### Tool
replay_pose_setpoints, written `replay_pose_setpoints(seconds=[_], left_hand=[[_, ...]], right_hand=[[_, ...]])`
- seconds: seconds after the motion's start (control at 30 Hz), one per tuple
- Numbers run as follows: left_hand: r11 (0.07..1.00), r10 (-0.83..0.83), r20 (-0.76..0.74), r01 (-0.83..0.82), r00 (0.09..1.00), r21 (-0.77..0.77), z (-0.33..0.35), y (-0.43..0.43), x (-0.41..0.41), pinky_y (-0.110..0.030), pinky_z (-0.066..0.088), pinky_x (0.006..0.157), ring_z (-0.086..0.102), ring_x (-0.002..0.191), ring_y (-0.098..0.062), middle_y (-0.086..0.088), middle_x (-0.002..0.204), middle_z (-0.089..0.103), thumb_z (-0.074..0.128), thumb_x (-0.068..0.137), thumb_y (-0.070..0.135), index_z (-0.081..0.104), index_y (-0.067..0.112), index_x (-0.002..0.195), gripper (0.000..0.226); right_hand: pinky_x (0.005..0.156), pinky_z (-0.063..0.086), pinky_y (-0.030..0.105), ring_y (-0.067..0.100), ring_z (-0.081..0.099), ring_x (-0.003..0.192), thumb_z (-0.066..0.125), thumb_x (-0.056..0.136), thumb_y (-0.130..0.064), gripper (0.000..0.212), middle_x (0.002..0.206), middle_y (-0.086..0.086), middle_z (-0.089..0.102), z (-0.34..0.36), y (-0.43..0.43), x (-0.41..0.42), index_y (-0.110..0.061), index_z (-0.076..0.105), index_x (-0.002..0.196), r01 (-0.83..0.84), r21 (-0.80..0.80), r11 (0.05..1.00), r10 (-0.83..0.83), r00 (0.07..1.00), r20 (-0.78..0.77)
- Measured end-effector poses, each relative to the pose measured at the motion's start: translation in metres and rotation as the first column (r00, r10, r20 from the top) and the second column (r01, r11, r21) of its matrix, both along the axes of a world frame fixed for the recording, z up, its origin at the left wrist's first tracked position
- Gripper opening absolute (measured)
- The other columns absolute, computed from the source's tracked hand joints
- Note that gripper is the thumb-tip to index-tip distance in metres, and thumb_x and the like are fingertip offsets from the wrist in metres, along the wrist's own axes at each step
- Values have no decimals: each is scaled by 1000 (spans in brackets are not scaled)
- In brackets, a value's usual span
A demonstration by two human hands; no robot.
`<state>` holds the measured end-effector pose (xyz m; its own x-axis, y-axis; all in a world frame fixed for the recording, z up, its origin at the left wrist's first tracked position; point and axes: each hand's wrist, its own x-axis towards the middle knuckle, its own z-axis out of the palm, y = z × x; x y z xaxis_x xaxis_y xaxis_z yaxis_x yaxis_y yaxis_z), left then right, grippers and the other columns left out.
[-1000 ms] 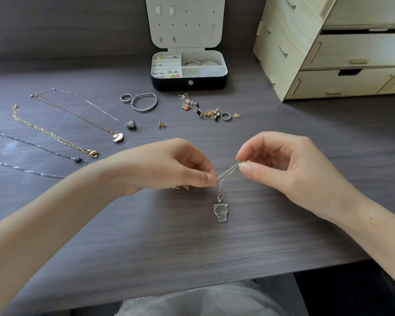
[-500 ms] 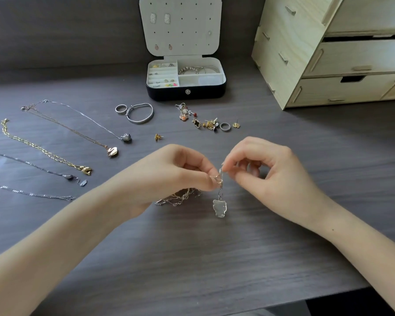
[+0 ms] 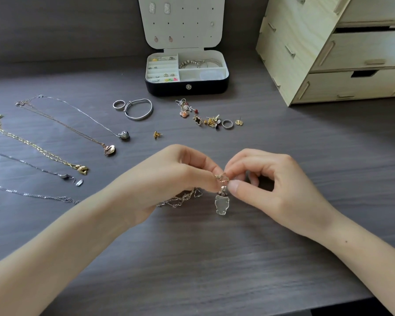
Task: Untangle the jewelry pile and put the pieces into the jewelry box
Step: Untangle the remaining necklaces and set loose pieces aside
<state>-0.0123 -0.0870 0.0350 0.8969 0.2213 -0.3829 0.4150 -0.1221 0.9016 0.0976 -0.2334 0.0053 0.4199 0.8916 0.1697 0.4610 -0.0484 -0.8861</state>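
1. Both hands meet low over the table [image 3: 214, 270] — left hand [image 3: 167, 179] and right hand [image 3: 276, 188], fingertips almost touching.
2. Left hand: thumb and forefinger curl in tight and pinch the chain [image 3: 221, 177] at a small gold knot of links.
3. Right hand does the same from the other side, thumb and forefinger nipping that knot, its other fingers curled loosely behind.
4. Straight below the pinch hangs the pendant [image 3: 222, 204], pale and clear. I cannot tell whether its lower end touches the table.
5. Down and left of the pinch, the tangle [image 3: 180, 199] of thin links lies on the table and runs in under the left palm.
6. Beyond the pinch, well apart, sits the box [image 3: 187, 88] with its lid [image 3: 183, 21] standing open. There are small pieces in its left slots and bracelets in the rear right one.
7. Between pinch and box lies a scatter of earrings [image 3: 205, 118] with a silver ring [image 3: 227, 127] at its right end.
8. A lone gold stud [image 3: 157, 134] lies just beyond the left hand.
9. Up and left of the pinch lies a bangle [image 3: 138, 117], a small ring [image 3: 118, 108] just beside it.
10. Far left of the pinch, necklaces [image 3: 123, 135] lie stretched out in separate slanting lines.
11. Up and right, well apart — wooden drawers [image 3: 328, 53].
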Motion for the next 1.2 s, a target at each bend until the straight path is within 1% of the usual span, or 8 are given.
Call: replay_pose_setpoints(seconds=[0.23, 0.43, 0.53, 0.63, 0.73, 0.87, 1.0, 1.2], left_hand=[[1000, 7, 0, -7, 1000, -5, -1, -1, -1, -25, 39, 79, 58, 69, -6, 4, 71, 69, 71, 60, 31, 73, 22, 71, 14], [995, 18, -40, -14, 999, 101, -2, -3, -2, -23, 35, 65, 50, 64, -7, 7, 65, 64, 65, 61, 34, 71, 26, 69, 13], [986, 28, -51, -19, 998, 164, -3, -3, -4, -27, 34, 68, 48, 67, -9, 6, 66, 61, 60, 62, 38, 70, 27, 69, 15], [980, 57, -63, -43, 996, 196, -4, -2, -5, -27, 34, 68, 47, 65, -10, 5, 65, 57, 59, 61, 39, 69, 28, 66, 16], [973, 68, -70, -51, 995, 225, -7, -2, -7, -28, 34, 68, 45, 65, -12, 4, 64, 51, 57, 60, 39, 66, 23, 68, 20], [967, 72, -59, -55, 996, 247, -8, -4, -8, -14, 30, 49, 41, 57, -10, 9, 57, 48, 62, 66, 40, 64, 24, 64, 16], [948, 80, -40, -64, 996, 311, -11, -3, -8, -20, 34, 59, 44, 60, -9, 7, 61, 55, 52, 62, 39, 63, 25, 73, 21], [957, 66, -31, -54, 997, 286, -12, -3, -9, -27, 36, 66, 45, 62, -11, 4, 63, 57, 54, 61, 36, 63, 24, 75, 20]], right_hand=[[60, 36, 16, 4, 49, 67, 67, 74, -21, 6, 78, -9, 64, -3, 0, -1, -25, 67, 70, 14, -16, 1000, -13, 996, 87], [56, 38, 31, 19, 47, 64, 64, 71, -20, 4, 76, 6, 61, 0, -2, 3, -23, 64, 69, 36, -46, 998, -33, 996, 83], [56, 39, 35, 26, 47, 60, 64, 68, -24, 3, 69, 4, 61, 1, -4, 3, -26, 65, 67, 69, -63, 996, -64, 995, 77], [52, 38, 30, 20, 47, 55, 65, 67, -23, 5, 60, -3, 61, 2, -4, 3, -27, 67, 64, 82, -72, 994, -76, 994, 81], [51, 34, 13, 4, 49, 53, 69, 69, -18, 7, 57, -14, 60, 2, -4, 3, -25, 68, 66, 67, -78, 995, -59, 994, 95], [55, 34, 7, 1, 49, 57, 72, 73, -4, 17, 61, -19, 59, 0, -4, 4, -21, 68, 73, 45, -102, 994, -34, 994, 104], [55, 35, 12, 5, 46, 57, 60, 72, -12, 16, 67, -13, 61, 0, -4, 4, -24, 65, 80, 44, -60, 997, -41, 998, 49], [59, 42, 36, 16, 46, 60, 56, 75, -9, 20, 72, -10, 58, 2, -2, 4, -24, 64, 85, 43, 0, 999, -43, 999, -6]])
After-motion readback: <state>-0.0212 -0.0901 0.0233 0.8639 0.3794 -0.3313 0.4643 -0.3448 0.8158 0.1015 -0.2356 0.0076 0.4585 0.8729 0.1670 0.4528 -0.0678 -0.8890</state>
